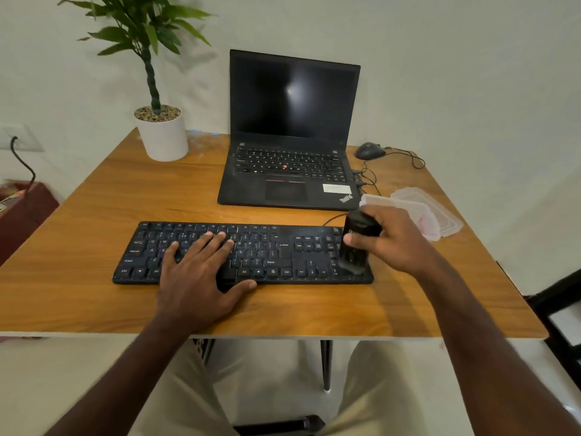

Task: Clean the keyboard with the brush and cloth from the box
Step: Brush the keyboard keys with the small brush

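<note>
A black keyboard [283,253] lies across the near middle of the wooden table [94,215]. My left hand [201,272] rests flat on its left half, fingers spread over the keys and thumb along the front edge. My right hand [390,237] grips a black brush [355,247] and holds it upright, bristles down on the keyboard's right end over the number pad. A clear plastic box [424,215] with its lid beside it sits just behind my right hand. No cloth shows in this view.
An open black laptop [292,136] stands behind the keyboard. A wired mouse [369,150] and its cable lie at the back right. A potted plant [162,133] stands at the back left. A dark chair [559,309] is beside the table's right edge.
</note>
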`<act>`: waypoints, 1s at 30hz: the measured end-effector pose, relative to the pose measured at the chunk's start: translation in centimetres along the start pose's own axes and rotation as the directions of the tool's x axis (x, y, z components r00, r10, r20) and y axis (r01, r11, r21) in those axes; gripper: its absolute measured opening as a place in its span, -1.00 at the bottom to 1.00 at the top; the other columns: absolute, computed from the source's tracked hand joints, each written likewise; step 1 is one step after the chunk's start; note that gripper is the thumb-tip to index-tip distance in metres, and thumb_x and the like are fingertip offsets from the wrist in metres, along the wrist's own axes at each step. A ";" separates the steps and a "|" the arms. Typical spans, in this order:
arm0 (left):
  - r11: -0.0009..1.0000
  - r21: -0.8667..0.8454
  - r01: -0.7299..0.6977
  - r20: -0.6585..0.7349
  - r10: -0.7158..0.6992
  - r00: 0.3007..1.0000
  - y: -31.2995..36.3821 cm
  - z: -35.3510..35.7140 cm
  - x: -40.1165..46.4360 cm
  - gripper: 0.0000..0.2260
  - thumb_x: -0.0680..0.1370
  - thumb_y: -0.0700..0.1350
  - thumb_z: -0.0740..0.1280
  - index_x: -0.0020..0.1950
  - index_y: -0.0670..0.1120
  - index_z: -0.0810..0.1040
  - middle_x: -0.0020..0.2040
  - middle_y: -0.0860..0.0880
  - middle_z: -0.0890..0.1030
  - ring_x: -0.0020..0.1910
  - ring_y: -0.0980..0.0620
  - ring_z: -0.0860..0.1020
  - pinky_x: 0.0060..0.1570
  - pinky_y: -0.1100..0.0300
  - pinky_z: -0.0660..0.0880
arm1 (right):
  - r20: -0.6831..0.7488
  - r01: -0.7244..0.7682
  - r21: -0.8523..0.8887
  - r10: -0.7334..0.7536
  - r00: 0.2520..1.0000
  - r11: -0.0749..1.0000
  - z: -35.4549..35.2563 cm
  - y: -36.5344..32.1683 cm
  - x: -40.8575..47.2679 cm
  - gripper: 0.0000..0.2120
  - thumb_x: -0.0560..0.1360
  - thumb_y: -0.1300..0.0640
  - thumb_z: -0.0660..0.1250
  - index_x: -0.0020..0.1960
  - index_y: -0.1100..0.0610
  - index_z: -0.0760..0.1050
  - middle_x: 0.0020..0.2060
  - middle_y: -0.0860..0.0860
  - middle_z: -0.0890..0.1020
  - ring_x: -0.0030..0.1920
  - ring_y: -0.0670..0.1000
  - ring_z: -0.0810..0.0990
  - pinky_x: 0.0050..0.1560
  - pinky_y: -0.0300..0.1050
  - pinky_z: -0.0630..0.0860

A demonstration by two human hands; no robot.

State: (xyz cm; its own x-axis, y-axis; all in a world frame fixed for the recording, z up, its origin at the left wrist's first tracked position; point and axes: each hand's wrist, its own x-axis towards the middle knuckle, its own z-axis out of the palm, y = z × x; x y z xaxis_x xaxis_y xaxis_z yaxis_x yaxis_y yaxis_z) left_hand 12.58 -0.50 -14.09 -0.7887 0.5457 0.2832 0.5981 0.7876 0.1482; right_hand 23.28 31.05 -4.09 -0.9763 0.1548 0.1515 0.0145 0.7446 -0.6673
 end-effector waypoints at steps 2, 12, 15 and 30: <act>1.000 0.005 -0.003 0.002 0.003 1.000 0.0 0.0 0.0 -0.12 0.43 0.56 -0.03 0.48 -0.03 0.42 0.50 -0.02 0.41 0.52 0.00 0.30 0.47 -0.31 0.10 | -0.121 -0.005 0.001 0.005 0.993 1.000 0.8 0.0 0.1 -0.83 0.48 0.13 0.51 -0.07 -0.02 0.52 -0.23 -0.10 0.60 -0.20 -0.14 0.55 -0.20 -0.30 0.40; 0.997 0.007 -0.071 -0.047 0.071 0.996 2.6 -0.2 0.1 -0.18 0.43 0.50 0.09 0.45 -0.06 0.45 0.44 -0.05 0.48 0.48 -0.07 0.36 0.42 -0.37 0.06 | -0.221 -0.083 0.031 0.088 0.971 0.996 -0.4 1.0 -0.6 -0.85 0.47 0.14 0.52 -0.04 0.13 0.58 -0.19 -0.04 0.63 -0.18 -0.14 0.57 -0.19 -0.31 0.46; 0.980 -0.024 -0.197 -0.031 0.196 0.980 6.3 0.3 1.4 -0.20 0.45 0.52 0.07 0.45 0.00 0.45 0.45 -0.04 0.47 0.47 -0.07 0.38 0.42 -0.40 0.09 | -0.181 -0.055 0.059 0.064 0.981 0.997 1.4 0.4 -0.7 -0.84 0.48 0.09 0.51 -0.01 0.07 0.57 -0.17 -0.07 0.63 -0.16 -0.14 0.58 -0.20 -0.30 0.44; 0.961 -0.073 -0.266 0.049 0.270 0.962 8.7 2.5 2.7 -0.36 0.53 0.46 -0.01 0.40 0.14 0.48 0.46 0.00 0.46 0.49 -0.05 0.34 0.37 -0.42 0.20 | -0.091 -0.015 0.050 0.020 0.996 0.999 -0.3 0.4 -1.8 -0.84 0.48 0.10 0.51 -0.06 -0.04 0.54 -0.21 -0.11 0.61 -0.19 -0.18 0.56 -0.21 -0.35 0.44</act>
State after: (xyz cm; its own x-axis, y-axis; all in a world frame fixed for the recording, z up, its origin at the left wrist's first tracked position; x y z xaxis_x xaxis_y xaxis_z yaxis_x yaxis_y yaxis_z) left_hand 15.30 8.59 -14.42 -0.6038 0.7515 0.2660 0.7953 0.5907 0.1365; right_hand 25.14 31.32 -4.42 -0.9521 0.2281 0.2039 0.0187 0.7087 -0.7053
